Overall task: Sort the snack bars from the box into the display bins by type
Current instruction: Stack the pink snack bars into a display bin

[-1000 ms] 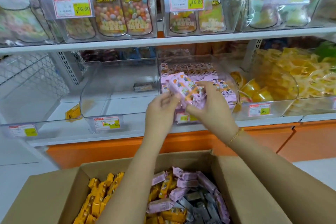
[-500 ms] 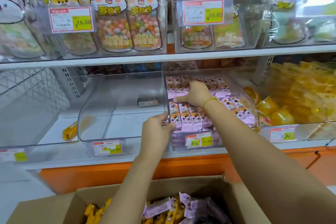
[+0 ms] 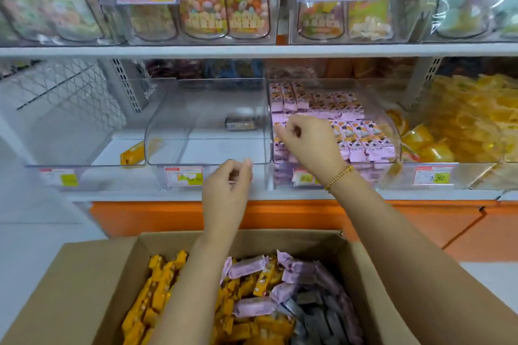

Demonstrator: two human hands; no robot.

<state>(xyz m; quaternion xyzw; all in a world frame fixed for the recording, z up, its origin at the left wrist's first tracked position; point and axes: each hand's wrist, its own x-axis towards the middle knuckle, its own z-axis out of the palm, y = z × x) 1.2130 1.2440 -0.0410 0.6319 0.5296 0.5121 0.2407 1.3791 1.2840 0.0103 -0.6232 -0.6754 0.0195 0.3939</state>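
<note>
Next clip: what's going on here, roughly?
A person is stocking shelf bins from a cardboard box of mixed snack bars. The right hand hovers over the pink bars lined up in rows in one clear bin. The left hand is in front of the neighbouring bin, which holds a single grey bar. Both hands look loosely curled and empty. Many yellow, pink and grey bars lie unsorted in the box.

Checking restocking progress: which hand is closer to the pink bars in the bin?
Right. The right hand is over the pink bars; the left hand is lower left, by the neighbouring bin.
</note>
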